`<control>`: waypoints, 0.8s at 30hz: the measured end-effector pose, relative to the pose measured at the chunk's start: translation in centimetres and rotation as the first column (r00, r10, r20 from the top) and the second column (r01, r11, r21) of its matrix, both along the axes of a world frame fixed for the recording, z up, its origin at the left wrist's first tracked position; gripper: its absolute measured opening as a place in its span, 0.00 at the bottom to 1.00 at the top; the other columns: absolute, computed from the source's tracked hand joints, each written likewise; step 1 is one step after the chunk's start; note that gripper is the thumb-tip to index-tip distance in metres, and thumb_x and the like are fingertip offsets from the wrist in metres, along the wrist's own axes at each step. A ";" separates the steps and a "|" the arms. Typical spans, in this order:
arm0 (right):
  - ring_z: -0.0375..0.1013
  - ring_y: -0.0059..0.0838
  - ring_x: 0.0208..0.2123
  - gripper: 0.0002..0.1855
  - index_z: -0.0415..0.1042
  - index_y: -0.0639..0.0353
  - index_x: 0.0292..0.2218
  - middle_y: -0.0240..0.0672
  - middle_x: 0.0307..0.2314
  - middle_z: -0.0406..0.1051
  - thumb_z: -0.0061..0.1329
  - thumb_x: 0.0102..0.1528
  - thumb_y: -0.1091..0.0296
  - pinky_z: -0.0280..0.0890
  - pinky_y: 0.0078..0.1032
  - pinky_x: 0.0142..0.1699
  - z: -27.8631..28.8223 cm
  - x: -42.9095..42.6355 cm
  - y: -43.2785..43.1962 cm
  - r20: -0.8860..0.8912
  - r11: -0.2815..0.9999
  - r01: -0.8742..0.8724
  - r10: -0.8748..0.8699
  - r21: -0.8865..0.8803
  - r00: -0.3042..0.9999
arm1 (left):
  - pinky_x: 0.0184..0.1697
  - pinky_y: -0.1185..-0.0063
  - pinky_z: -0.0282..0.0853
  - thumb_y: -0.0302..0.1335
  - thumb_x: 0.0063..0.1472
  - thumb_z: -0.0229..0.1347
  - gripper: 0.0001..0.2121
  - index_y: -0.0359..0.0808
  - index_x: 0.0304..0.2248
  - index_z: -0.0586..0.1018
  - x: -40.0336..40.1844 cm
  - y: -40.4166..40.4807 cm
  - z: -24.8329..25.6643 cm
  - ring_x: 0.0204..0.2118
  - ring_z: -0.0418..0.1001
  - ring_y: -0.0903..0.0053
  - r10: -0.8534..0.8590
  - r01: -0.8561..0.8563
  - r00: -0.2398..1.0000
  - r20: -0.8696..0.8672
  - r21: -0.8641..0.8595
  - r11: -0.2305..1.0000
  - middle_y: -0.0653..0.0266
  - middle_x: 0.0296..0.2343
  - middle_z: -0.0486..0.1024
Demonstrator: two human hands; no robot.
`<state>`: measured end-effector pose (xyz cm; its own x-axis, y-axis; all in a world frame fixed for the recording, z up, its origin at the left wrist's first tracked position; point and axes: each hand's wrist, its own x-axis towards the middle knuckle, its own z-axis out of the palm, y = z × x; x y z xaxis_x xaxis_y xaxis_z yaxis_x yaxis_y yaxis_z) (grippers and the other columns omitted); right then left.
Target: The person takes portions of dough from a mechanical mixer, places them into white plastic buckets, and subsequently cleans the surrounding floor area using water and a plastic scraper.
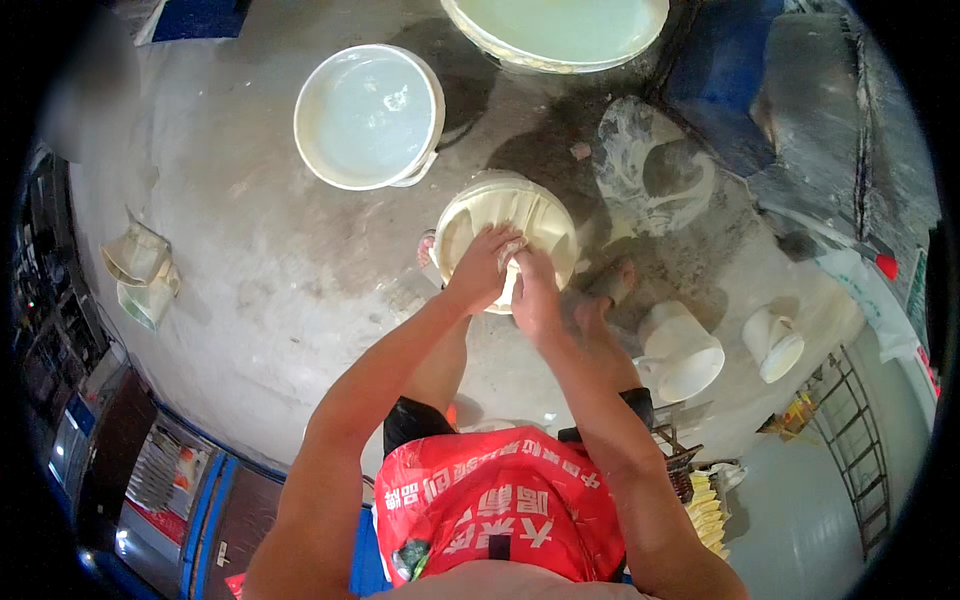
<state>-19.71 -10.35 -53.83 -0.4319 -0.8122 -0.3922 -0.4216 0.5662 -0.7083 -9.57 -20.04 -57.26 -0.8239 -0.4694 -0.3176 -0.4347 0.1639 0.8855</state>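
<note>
Both of my hands meet over a round bucket (566, 232) on the floor between my feet. Across its opening lies a pale cream sheet, perhaps cloth or film (480, 210), with folds running over it. My left hand (484, 266) reaches over the middle, its fingers bent at a small whitish, crumpled piece (509, 253). Close against it, my right hand (535, 292) has its fingertips at the same piece. The fingers overlap, so which hand grips it is not clear. A red apron (499, 495) with white writing covers my lap.
Beyond the bucket stand a white tub (371, 120) of cloudy liquid and a larger tub (570, 37). At right are a white bucket (679, 352) and a smaller white container (772, 345). A wet white smear (622, 165) marks the floor; a crumpled bag (139, 262) lies left.
</note>
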 end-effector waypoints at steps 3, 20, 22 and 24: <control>0.55 0.52 0.54 0.28 0.62 0.64 0.48 0.51 0.50 0.59 0.41 0.44 0.87 0.54 0.38 0.57 0.5 2.8 2.6 -0.090 0.992 -0.120 0.124 0.046 0.988 | 0.62 0.58 0.44 0.18 0.51 0.48 0.23 0.31 0.49 0.68 2.2 1.9 0.2 0.58 0.54 0.54 -0.117 0.126 0.991 0.062 -0.191 0.973 0.51 0.51 0.64; 0.66 0.54 0.47 0.30 0.48 0.70 0.57 0.61 0.44 0.65 0.36 0.54 0.77 0.61 0.40 0.50 11.0 7.4 7.2 0.237 0.961 0.246 -0.269 0.125 0.933 | 0.46 0.67 0.62 0.23 0.58 0.46 0.16 0.31 0.47 0.70 5.7 10.0 12.0 0.47 0.67 0.62 0.197 -0.232 0.948 0.250 0.120 0.965 0.53 0.42 0.71; 0.68 0.52 0.45 0.27 0.51 0.68 0.56 0.59 0.43 0.66 0.35 0.55 0.78 0.63 0.38 0.48 11.2 7.7 8.7 0.200 0.952 0.263 -0.291 0.154 0.936 | 0.46 0.72 0.64 0.21 0.60 0.44 0.14 0.32 0.45 0.71 6.1 10.7 12.3 0.44 0.70 0.63 0.246 -0.320 0.926 0.287 0.248 0.914 0.53 0.39 0.73; 0.70 0.50 0.42 0.25 0.54 0.66 0.55 0.57 0.42 0.67 0.34 0.55 0.79 0.64 0.37 0.47 11.5 6.9 9.3 0.148 0.944 0.284 -0.309 0.165 0.940 | 0.44 0.76 0.66 0.20 0.60 0.44 0.13 0.32 0.44 0.72 6.2 10.8 12.8 0.42 0.72 0.66 0.261 -0.362 0.914 0.312 0.330 0.872 0.55 0.36 0.75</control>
